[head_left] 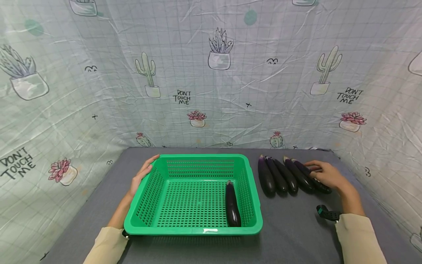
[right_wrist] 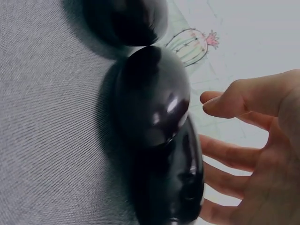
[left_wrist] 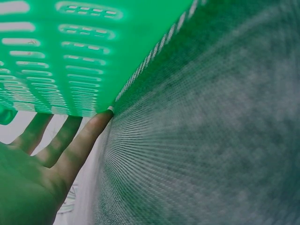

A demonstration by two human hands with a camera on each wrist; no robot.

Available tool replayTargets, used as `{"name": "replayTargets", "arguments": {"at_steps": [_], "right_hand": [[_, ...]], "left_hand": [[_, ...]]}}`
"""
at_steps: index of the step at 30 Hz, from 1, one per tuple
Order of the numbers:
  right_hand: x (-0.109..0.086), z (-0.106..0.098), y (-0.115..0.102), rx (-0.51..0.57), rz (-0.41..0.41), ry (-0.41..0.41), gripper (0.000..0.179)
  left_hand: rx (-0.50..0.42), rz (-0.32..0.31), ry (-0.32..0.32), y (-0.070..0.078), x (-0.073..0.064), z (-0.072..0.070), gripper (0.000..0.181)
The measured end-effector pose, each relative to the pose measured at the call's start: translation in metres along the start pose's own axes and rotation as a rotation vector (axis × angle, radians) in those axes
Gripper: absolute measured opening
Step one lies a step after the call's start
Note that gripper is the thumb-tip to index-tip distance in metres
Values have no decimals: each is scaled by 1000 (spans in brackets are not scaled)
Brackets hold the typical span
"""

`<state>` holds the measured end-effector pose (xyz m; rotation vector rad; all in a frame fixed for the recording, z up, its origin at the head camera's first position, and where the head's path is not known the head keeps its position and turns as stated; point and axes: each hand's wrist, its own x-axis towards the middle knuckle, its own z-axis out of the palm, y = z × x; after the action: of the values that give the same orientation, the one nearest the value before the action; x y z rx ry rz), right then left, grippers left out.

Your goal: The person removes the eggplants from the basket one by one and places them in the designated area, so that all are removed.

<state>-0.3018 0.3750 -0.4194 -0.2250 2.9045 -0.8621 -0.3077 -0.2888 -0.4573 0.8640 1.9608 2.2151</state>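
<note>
A green slotted plastic basket (head_left: pixel 194 230) stands in the middle of the head view, with one dark eggplant (head_left: pixel 233 205) lying along its right side. My left hand (head_left: pixel 140 178) rests against the basket's left side near the far corner. Its fingers (left_wrist: pixel 82 143) are stretched out along the outer wall in the left wrist view. To the right of the basket, my right hand (head_left: pixel 326 174) is at the rightmost eggplant (head_left: pixel 324 188) of a row. In the right wrist view, several fingertips meet that eggplant's side (right_wrist: pixel 176 187), while thumb and index finger stay apart from it.
Several more eggplants (head_left: pixel 266 178) lie side by side on the grey cloth (head_left: pixel 290 227), between the basket and my right hand. A printed curtain (head_left: pixel 211 84) with cactus drawings rises behind the table and along both sides.
</note>
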Motion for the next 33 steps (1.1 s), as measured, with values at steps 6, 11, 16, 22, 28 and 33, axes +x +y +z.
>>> {"name": "replayTargets", "arguments": {"at_steps": [6, 11, 16, 22, 28, 33], "right_hand": [[-3, -5, -6, -11, -27, 11, 44], [-5, -8, -15, 5, -66, 29, 41], [-7, -13, -29, 27, -95, 50, 41], [-13, -18, -48, 20, -143, 83, 40], [-17, -22, -66, 16, -179, 102, 40], [-18, -22, -78, 13, -203, 114, 41]], "left_hand": [[-26, 15, -23, 1, 0, 1, 54], [-21, 32, -21, 1, 0, 1, 54], [-20, 35, -19, 0, 0, 0, 54], [-16, 18, -13, -1, 0, 0, 54], [-1, 33, -15, -2, 0, 0, 53], [-29, 43, -42, -1, 0, 0, 53]]}}
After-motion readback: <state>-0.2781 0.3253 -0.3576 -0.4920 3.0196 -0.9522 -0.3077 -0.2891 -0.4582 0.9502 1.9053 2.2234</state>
